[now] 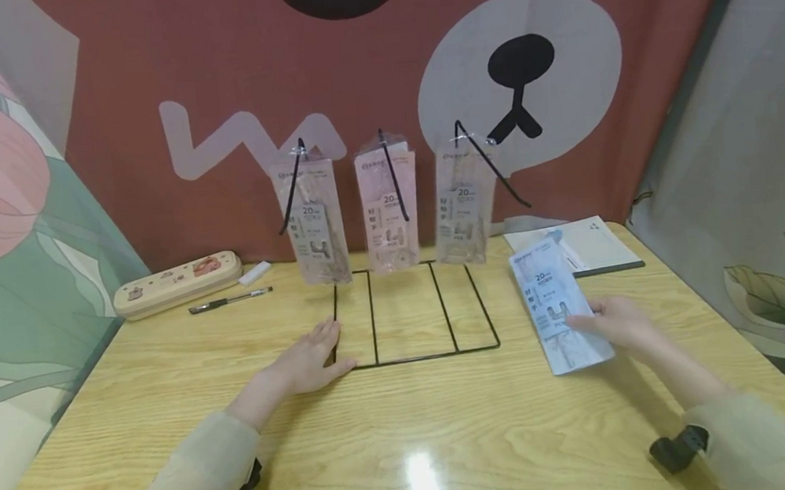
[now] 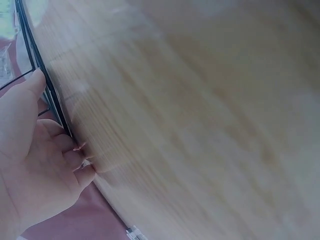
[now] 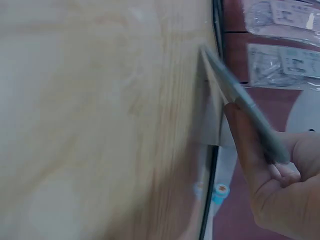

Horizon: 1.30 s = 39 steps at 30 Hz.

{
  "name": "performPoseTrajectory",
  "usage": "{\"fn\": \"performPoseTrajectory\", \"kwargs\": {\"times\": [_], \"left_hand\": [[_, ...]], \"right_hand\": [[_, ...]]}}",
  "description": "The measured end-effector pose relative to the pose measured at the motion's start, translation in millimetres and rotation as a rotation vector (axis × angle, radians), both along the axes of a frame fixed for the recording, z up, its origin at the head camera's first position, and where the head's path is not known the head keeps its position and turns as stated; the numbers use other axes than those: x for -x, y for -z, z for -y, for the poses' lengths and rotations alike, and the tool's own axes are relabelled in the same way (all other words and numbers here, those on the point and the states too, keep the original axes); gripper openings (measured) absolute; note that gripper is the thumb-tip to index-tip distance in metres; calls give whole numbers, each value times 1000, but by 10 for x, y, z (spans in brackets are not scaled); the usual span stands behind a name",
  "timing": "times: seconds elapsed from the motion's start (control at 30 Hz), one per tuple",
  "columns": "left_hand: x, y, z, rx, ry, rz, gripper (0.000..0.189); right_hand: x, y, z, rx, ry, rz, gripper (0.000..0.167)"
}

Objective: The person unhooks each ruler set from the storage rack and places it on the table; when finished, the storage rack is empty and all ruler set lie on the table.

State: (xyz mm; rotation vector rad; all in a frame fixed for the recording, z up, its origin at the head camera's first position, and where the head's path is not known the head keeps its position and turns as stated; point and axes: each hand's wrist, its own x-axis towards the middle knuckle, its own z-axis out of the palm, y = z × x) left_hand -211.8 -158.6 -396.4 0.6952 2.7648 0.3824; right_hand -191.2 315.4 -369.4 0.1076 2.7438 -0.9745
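Observation:
A black wire display rack [image 1: 418,358] stands on the table, with three hooks at its back. From them hang a pale packet [image 1: 313,229] on the left, a pink packet [image 1: 392,221] in the middle and a pale packet [image 1: 463,207] on the right. My left hand [image 1: 307,357] rests at the front left corner of the rack's base, fingers spread over the side wire and thumb near the front bar. My right hand [image 1: 616,322] pinches a flat blue packet [image 1: 557,300] by its right edge, thumb on its printed face, at the right of the rack.
Behind the blue packet lies a white notebook [image 1: 598,245] at the back right. At the back left are a cream pencil case [image 1: 176,285], a white eraser [image 1: 255,272] and a pen [image 1: 231,300]. A printed red curtain [image 1: 218,57] hangs behind the table.

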Motion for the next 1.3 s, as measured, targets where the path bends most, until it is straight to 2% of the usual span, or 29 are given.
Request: {"fn": "performPoseTrajectory", "kwargs": {"times": [0.13,0.33,0.47,0.57,0.63,0.77,0.87,1.03,1.17,1.3], "left_hand": [[3,-5,-5,-6,-2,1,81],[26,12,2,7,-9,-2,82],[21,7,4,11,-11,-2,82],[8,-8,2,4,-8,-1,82],[1,-17,0,7,-8,1,82],[-6,-33,-5,1,-10,0,81],[-6,-44,-11,-8,-10,1,80],[3,-34,-10,-3,-10,6,81],[2,-25,-6,-3,-6,5,81],[3,-8,-8,-4,-2,0,81]], "right_hand": [[131,24,74,6,16,18,50],[214,-5,74,-43,41,29,48],[211,-38,87,-166,16,-50,49],[188,-91,148,-250,-21,-119,58],[180,-137,212,-267,-54,-167,66],[244,-178,343,-132,-121,-269,69],[362,-164,397,63,-144,-338,63],[582,-187,465,291,-135,-336,65],[758,-195,565,373,-158,-293,67],[908,-224,711,397,-169,-256,70]]}}
